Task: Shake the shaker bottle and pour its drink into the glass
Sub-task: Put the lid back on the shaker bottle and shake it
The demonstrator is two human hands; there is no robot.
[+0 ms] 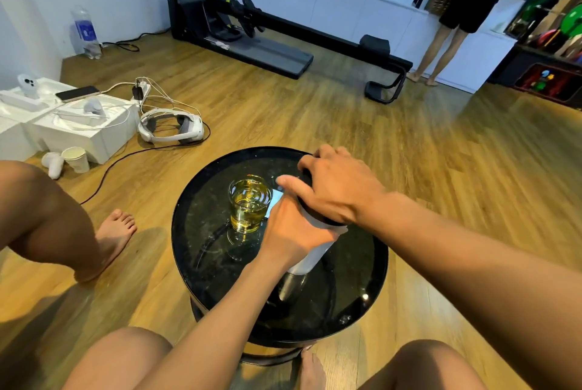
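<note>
Hands are both clamped on the white cylindrical shaker bottle [310, 259], which stands at the middle of the frame on a round glossy black table [201, 232], its base meeting its own reflection in the tabletop. The left hand [293, 232] comes up from the lower edge of the frame and wraps round the upper part of the white body, with the back of the hand towards the camera. The right hand [333, 188] reaches in from the lower right, its forearm crossing the table's right side. It sits palm down over the bottle's black lid [305, 176], with fingers curled over the far edge and thumb along the near side, so most of the lid is hidden. Just left of the bottle, near the left hand, stands a clear tumbler glass [250, 203] partly filled with yellow liquid. Bare knees show along the bottom edge, and another person's bare leg [47, 216] enters at mid left. On the wooden floor [315, 112] at the left lie a white headset [171, 126], open white boxes [78, 128] and a paper cup [76, 159]. A black exercise machine [252, 33] fills the upper middle, and someone's legs [441, 49] stand at the upper right.
</note>
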